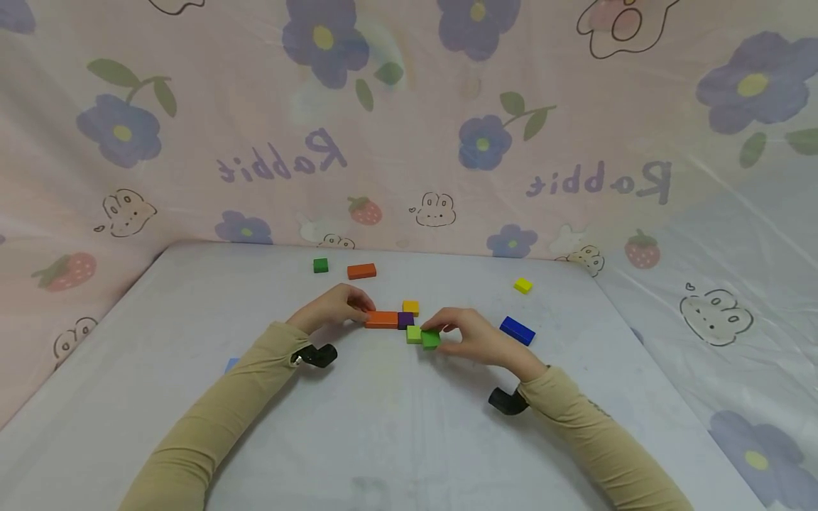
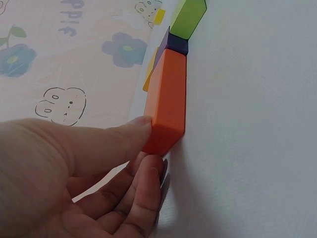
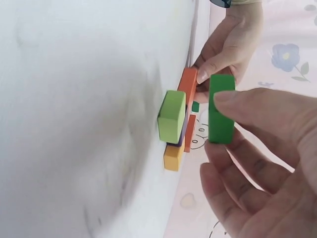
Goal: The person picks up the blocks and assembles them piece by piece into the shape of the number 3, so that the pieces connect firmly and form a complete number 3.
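My left hand (image 1: 335,305) holds the outer end of an orange block (image 1: 381,321) between thumb and fingers, and the block rests on the table. A purple block (image 1: 406,322) butts against its other end. Close behind the purple one sits a yellow-orange block (image 1: 411,306), while a light green block (image 1: 413,335) stands at its front. In my right hand (image 1: 476,339), thumb and fingertips pinch a darker green block (image 3: 221,116). The right wrist view shows that block apart from the light green one, seemingly above the tabletop.
At the back of the white table (image 1: 371,440) lie a green block (image 1: 320,265) and another orange block (image 1: 361,271). To the right are a yellow block (image 1: 523,285) and a blue block (image 1: 517,331). A light blue block (image 1: 231,365) is partly hidden by my left sleeve.
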`<state>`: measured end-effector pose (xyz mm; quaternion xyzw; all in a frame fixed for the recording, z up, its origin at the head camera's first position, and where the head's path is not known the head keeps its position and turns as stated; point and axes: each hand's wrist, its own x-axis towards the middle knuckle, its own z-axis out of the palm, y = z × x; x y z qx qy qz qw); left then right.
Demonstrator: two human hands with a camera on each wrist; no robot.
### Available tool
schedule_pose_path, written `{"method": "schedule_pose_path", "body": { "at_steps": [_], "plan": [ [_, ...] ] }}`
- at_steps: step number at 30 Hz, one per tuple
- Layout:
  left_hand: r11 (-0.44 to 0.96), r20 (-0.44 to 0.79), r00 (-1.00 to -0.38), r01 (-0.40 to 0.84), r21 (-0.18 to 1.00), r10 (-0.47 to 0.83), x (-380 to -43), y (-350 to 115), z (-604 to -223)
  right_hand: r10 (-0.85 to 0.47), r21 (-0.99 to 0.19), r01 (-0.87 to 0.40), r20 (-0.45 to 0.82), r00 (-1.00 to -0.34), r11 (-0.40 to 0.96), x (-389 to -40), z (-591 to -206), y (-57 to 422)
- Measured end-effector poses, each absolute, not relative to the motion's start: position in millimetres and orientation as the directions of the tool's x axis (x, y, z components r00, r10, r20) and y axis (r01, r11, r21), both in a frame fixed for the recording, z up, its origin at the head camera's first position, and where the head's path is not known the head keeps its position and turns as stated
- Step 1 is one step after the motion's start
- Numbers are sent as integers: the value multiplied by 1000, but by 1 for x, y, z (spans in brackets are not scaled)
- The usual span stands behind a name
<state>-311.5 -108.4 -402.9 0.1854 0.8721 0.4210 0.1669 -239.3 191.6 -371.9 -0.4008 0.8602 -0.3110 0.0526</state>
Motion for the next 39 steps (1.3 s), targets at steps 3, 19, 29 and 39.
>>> {"method": "schedule_pose_path", "body": {
  "at_steps": [3, 19, 29, 39],
  "plan": [
    [576, -136, -875, 181, 797, 464, -312, -109, -403, -727, -581, -657, 156, -669, 480, -238, -373, 188],
    [571, -147, -874, 167, 804, 462, -311, -109, -402, -756, -577, -673, 139, -639, 463, -238, -383, 170],
    [571, -140, -874, 175, 802, 465, -312, -109, -402, -778, -552, -692, 119, -617, 465, -235, -386, 166],
    [574, -142, -874, 175, 800, 464, -311, -109, -402, -778, -520, -702, 107, -619, 486, -234, -387, 163]
  ]
}}
